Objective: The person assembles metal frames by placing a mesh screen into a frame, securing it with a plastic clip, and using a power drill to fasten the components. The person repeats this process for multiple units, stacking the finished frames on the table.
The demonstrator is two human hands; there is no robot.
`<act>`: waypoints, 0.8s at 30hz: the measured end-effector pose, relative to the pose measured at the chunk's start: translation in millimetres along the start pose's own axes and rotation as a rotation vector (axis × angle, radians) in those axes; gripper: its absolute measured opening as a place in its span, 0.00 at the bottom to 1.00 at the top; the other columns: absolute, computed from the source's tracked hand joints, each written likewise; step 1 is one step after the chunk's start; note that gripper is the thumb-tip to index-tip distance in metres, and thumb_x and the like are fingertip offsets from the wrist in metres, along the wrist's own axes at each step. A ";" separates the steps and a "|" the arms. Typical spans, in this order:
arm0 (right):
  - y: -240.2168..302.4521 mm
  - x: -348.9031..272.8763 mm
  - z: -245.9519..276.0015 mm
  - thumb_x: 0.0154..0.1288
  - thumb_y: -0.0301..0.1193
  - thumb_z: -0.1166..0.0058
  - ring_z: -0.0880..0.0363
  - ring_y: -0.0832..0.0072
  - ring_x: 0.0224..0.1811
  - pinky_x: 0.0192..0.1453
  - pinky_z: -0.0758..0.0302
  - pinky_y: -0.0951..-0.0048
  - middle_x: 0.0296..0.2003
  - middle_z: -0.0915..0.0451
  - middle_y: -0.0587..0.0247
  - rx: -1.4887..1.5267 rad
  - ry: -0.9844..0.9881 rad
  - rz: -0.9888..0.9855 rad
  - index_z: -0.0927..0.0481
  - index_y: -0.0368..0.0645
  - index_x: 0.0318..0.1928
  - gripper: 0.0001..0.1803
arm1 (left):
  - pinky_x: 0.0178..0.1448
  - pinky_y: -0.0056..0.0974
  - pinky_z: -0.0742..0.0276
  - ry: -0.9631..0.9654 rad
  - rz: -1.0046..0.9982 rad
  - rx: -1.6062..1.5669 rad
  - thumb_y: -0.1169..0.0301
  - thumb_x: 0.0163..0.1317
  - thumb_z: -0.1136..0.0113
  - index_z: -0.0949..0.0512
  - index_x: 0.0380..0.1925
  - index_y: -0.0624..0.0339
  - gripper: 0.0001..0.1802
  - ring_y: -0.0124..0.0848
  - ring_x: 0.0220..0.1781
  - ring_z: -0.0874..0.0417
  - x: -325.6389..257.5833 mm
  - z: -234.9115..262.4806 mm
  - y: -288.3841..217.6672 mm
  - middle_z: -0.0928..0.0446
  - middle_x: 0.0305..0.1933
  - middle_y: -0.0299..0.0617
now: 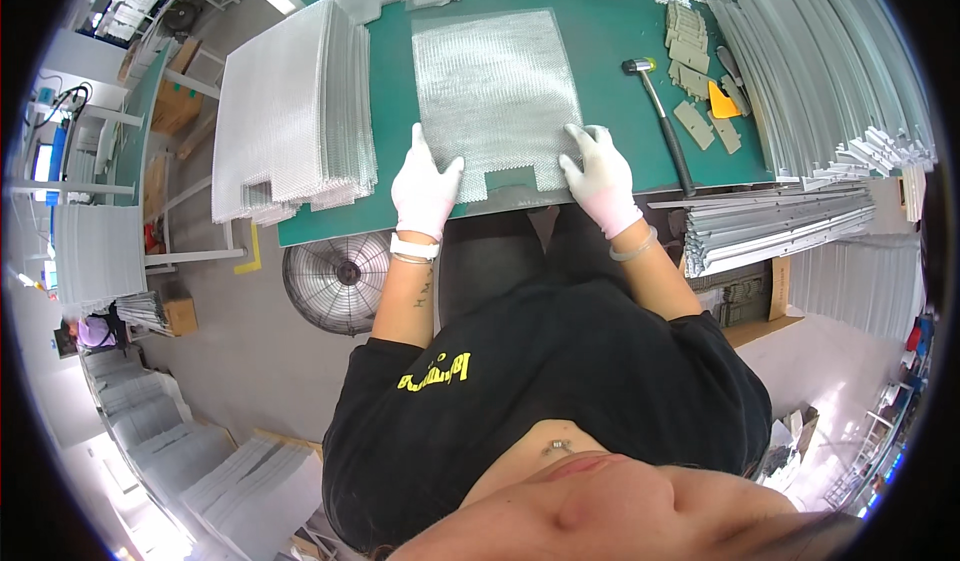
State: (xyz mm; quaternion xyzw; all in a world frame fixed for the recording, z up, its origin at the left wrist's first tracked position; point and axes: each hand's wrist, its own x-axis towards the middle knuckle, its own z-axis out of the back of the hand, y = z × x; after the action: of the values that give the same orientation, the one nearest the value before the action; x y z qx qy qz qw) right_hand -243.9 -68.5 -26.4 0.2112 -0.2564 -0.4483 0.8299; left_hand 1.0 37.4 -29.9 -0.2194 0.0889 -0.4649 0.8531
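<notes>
Your left hand (425, 189) and right hand (600, 176), both gloved in white, lie flat and apart on the near corners of one mesh sheet (495, 96), pressing rather than gripping it. The sheet rests on the green desk (600, 41), its notched near edge at the desk's front. By the look of it you are early on with this piece: it is laid out and squared, but nothing is fitted to it. The tall stack of mesh sheets (295, 111) on your left, the metal strips (780, 223) on your right and the hammer (660, 111) sit untouched.
</notes>
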 end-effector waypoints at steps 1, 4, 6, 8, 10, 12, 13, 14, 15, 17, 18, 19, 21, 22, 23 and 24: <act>-1.3 0.0 -0.4 0.63 0.33 0.38 0.18 0.52 0.48 0.52 0.20 0.59 0.53 0.24 0.49 0.007 -0.013 0.016 0.22 0.45 0.60 0.24 | 0.61 0.45 0.22 -0.002 -0.001 0.001 0.52 0.58 0.33 0.45 0.75 0.66 0.51 0.50 0.58 0.19 -0.1 0.0 0.7 0.23 0.60 0.58; -1.4 0.8 1.2 0.64 0.34 0.38 0.18 0.52 0.48 0.51 0.20 0.59 0.52 0.25 0.49 -0.010 0.030 -0.009 0.22 0.45 0.60 0.24 | 0.62 0.45 0.23 -0.004 0.000 -0.002 0.52 0.58 0.33 0.44 0.75 0.66 0.51 0.50 0.59 0.19 0.5 -1.4 3.1 0.23 0.60 0.59; -1.1 2.9 2.5 0.64 0.34 0.38 0.19 0.51 0.47 0.51 0.20 0.59 0.51 0.26 0.48 -0.021 0.060 -0.012 0.22 0.45 0.60 0.24 | 0.63 0.45 0.23 0.000 0.012 -0.013 0.53 0.58 0.33 0.43 0.74 0.66 0.50 0.50 0.59 0.19 0.5 -1.5 3.0 0.24 0.61 0.59; 0.1 5.4 4.1 0.64 0.34 0.38 0.19 0.51 0.46 0.50 0.20 0.58 0.51 0.26 0.47 -0.035 0.092 -0.020 0.23 0.44 0.61 0.25 | 0.63 0.45 0.23 -0.023 -0.004 -0.030 0.54 0.57 0.32 0.43 0.74 0.66 0.50 0.51 0.60 0.19 -0.4 -1.6 5.1 0.24 0.61 0.59; 1.7 7.8 6.5 0.64 0.34 0.37 0.19 0.51 0.46 0.50 0.20 0.58 0.50 0.27 0.47 -0.055 0.121 -0.042 0.24 0.44 0.62 0.25 | 0.63 0.46 0.23 -0.018 0.002 -0.050 0.55 0.57 0.31 0.42 0.74 0.66 0.50 0.51 0.60 0.20 0.4 -0.8 3.7 0.24 0.61 0.59; 1.1 9.0 8.8 0.64 0.34 0.37 0.19 0.50 0.46 0.50 0.19 0.58 0.50 0.27 0.47 -0.036 0.128 -0.039 0.24 0.45 0.62 0.26 | 0.63 0.46 0.24 0.015 0.034 -0.064 0.55 0.56 0.31 0.42 0.74 0.66 0.50 0.52 0.60 0.20 -0.1 2.3 2.0 0.24 0.60 0.60; 0.8 9.3 9.0 0.64 0.33 0.37 0.19 0.50 0.46 0.50 0.19 0.58 0.50 0.28 0.46 -0.024 0.131 -0.038 0.24 0.45 0.62 0.26 | 0.63 0.46 0.23 0.000 0.021 -0.062 0.55 0.56 0.31 0.42 0.74 0.66 0.50 0.52 0.60 0.20 0.0 1.2 3.6 0.24 0.60 0.60; -0.4 9.1 7.8 0.64 0.34 0.37 0.19 0.50 0.46 0.50 0.19 0.58 0.50 0.27 0.46 -0.033 0.145 -0.049 0.24 0.45 0.63 0.27 | 0.63 0.46 0.23 -0.014 0.007 -0.060 0.55 0.56 0.30 0.42 0.74 0.66 0.50 0.52 0.59 0.20 0.1 -1.9 6.5 0.23 0.60 0.60; 0.0 9.5 9.1 0.64 0.34 0.37 0.19 0.50 0.46 0.50 0.19 0.58 0.50 0.27 0.46 -0.044 0.157 -0.058 0.24 0.46 0.63 0.27 | 0.62 0.45 0.23 -0.025 -0.009 -0.058 0.55 0.56 0.30 0.42 0.74 0.66 0.51 0.52 0.59 0.19 0.2 -0.8 4.1 0.23 0.59 0.60; 3.8 12.4 13.8 0.63 0.35 0.36 0.19 0.50 0.46 0.50 0.19 0.59 0.50 0.27 0.46 -0.067 0.181 -0.075 0.24 0.47 0.63 0.27 | 0.65 0.48 0.25 0.011 0.045 -0.069 0.55 0.56 0.30 0.42 0.74 0.65 0.51 0.52 0.63 0.23 -0.8 4.9 -0.5 0.26 0.63 0.59; 6.4 15.6 19.7 0.63 0.38 0.36 0.19 0.50 0.47 0.53 0.20 0.58 0.50 0.26 0.47 -0.052 0.195 -0.105 0.20 0.48 0.60 0.25 | 0.66 0.49 0.27 0.027 0.068 -0.079 0.54 0.55 0.30 0.42 0.74 0.65 0.51 0.52 0.65 0.24 -0.2 8.4 -5.5 0.28 0.64 0.59; 4.1 23.0 28.4 0.63 0.40 0.37 0.19 0.50 0.47 0.53 0.20 0.58 0.49 0.26 0.47 -0.057 0.215 -0.079 0.19 0.48 0.58 0.24 | 0.68 0.51 0.29 0.015 0.067 -0.016 0.54 0.55 0.29 0.41 0.74 0.64 0.51 0.53 0.67 0.27 0.4 9.6 -7.5 0.30 0.66 0.59; -13.7 42.9 48.3 0.63 0.42 0.39 0.19 0.51 0.48 0.55 0.21 0.58 0.49 0.25 0.48 -0.064 0.251 -0.029 0.17 0.49 0.55 0.22 | 0.72 0.56 0.35 -0.012 0.061 0.113 0.54 0.54 0.28 0.41 0.74 0.63 0.51 0.54 0.72 0.33 2.7 13.3 -5.7 0.34 0.70 0.58; -35.0 64.1 56.1 0.63 0.45 0.42 0.19 0.51 0.48 0.57 0.22 0.57 0.46 0.22 0.47 -0.074 0.177 0.013 0.15 0.48 0.51 0.21 | 0.77 0.63 0.47 -0.060 -0.137 0.051 0.53 0.57 0.32 0.39 0.74 0.59 0.47 0.57 0.77 0.42 4.1 8.3 5.6 0.40 0.75 0.56; -54.1 90.3 65.4 0.63 0.44 0.42 0.19 0.52 0.49 0.57 0.22 0.58 0.43 0.20 0.45 -0.106 0.055 0.022 0.15 0.49 0.50 0.20 | 0.78 0.63 0.49 -0.023 -0.213 0.175 0.54 0.59 0.34 0.39 0.74 0.59 0.45 0.57 0.77 0.43 6.5 2.8 12.6 0.40 0.75 0.56; -65.5 123.0 78.7 0.64 0.44 0.43 0.19 0.51 0.50 0.58 0.23 0.57 0.44 0.18 0.46 -0.132 0.001 -0.135 0.15 0.47 0.51 0.20 | 0.79 0.64 0.51 0.013 -0.288 0.298 0.54 0.60 0.36 0.38 0.74 0.58 0.44 0.57 0.78 0.43 8.9 -2.4 17.5 0.41 0.76 0.55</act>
State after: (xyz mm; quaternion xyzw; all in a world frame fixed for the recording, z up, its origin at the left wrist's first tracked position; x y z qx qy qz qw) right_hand -276.5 -216.1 26.0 0.1731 -0.2109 -0.5190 0.8101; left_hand 18.3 37.5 -39.5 -0.0982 -0.0078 -0.5915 0.8002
